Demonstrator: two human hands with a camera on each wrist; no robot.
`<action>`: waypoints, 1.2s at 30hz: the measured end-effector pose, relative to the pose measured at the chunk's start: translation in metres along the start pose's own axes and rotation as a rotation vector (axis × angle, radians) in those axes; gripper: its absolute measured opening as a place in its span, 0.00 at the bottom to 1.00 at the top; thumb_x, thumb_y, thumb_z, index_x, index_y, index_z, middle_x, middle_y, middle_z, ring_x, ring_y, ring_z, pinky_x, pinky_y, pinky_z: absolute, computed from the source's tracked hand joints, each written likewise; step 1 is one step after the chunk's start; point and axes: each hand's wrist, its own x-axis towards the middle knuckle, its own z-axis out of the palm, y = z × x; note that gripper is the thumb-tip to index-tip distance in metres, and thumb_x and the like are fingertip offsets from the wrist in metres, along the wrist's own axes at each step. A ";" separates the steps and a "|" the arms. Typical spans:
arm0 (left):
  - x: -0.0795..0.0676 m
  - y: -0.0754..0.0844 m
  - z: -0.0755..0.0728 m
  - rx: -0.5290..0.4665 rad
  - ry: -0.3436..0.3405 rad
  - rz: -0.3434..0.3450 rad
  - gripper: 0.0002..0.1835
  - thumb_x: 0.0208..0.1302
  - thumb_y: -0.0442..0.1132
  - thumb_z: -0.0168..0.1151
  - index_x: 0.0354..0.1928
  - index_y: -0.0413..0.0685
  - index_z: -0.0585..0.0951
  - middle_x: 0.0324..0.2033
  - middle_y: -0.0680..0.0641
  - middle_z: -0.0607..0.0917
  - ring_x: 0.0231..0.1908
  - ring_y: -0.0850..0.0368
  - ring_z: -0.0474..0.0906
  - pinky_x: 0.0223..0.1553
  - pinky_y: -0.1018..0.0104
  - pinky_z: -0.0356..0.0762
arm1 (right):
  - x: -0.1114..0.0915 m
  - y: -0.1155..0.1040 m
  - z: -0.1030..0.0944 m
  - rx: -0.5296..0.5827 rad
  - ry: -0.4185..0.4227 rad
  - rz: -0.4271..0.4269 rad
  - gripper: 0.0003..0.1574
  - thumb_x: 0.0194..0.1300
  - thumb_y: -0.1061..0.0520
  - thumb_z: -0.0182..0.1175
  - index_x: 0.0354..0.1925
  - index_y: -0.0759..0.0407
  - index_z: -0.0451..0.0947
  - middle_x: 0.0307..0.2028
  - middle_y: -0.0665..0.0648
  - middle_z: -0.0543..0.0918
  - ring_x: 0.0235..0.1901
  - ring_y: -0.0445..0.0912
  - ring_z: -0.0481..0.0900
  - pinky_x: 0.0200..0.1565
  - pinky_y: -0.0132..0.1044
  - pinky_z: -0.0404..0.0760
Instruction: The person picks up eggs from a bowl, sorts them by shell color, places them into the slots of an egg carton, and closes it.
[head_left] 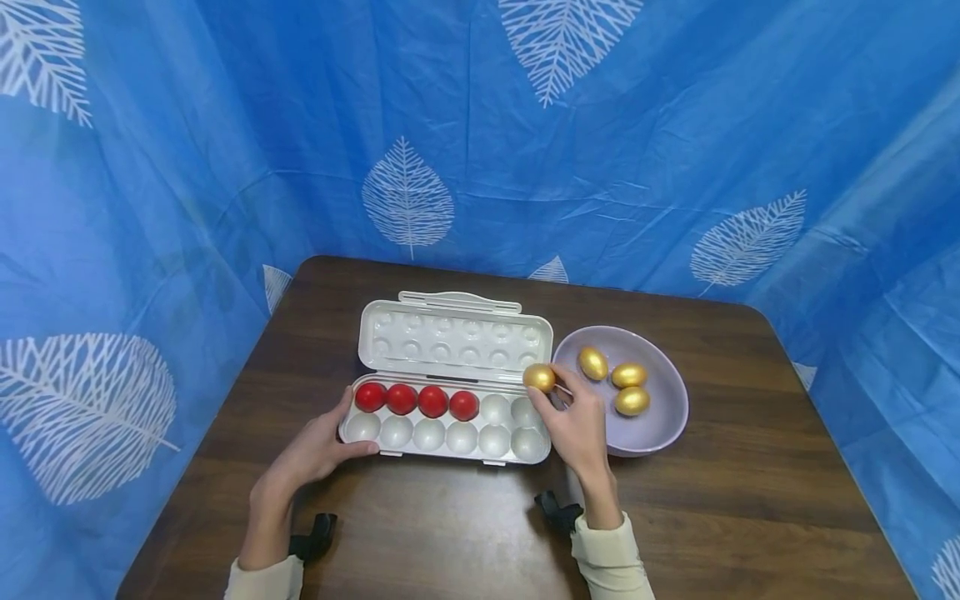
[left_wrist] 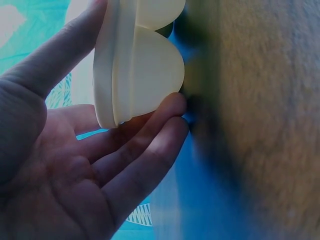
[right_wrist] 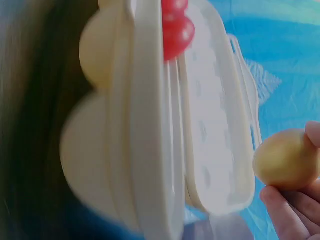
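Note:
A white plastic egg carton point(head_left: 457, 337) lies on the table with its lid folded back. Several red eggs point(head_left: 432, 402) fill the left part of its back row; the front row cups hold nothing. My left hand point(head_left: 311, 446) grips the carton's left end, thumb at the front corner. In the left wrist view, fingers point(left_wrist: 145, 170) curl under the carton's end cup point(left_wrist: 155, 75). Above the carton's right end, my right hand point(head_left: 581, 429) pinches a golden egg point(head_left: 538, 377) between thumb and fingertips. The right wrist view shows that golden egg point(right_wrist: 285, 160) apart from the carton.
Right of the carton stands a pale purple bowl point(head_left: 663, 429) with three golden eggs point(head_left: 628, 375) in it. The dark wooden table point(head_left: 735, 500) extends around both. Blue cloth point(head_left: 300, 125) with white leaf prints hangs behind and at the sides.

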 end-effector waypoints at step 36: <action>-0.002 0.001 -0.002 -0.012 -0.007 -0.015 0.60 0.56 0.59 0.71 0.77 0.37 0.44 0.72 0.28 0.56 0.68 0.29 0.57 0.64 0.35 0.59 | -0.039 -0.061 0.147 -0.022 -0.567 -0.131 0.22 0.64 0.55 0.68 0.54 0.59 0.76 0.46 0.52 0.83 0.43 0.40 0.79 0.50 0.29 0.79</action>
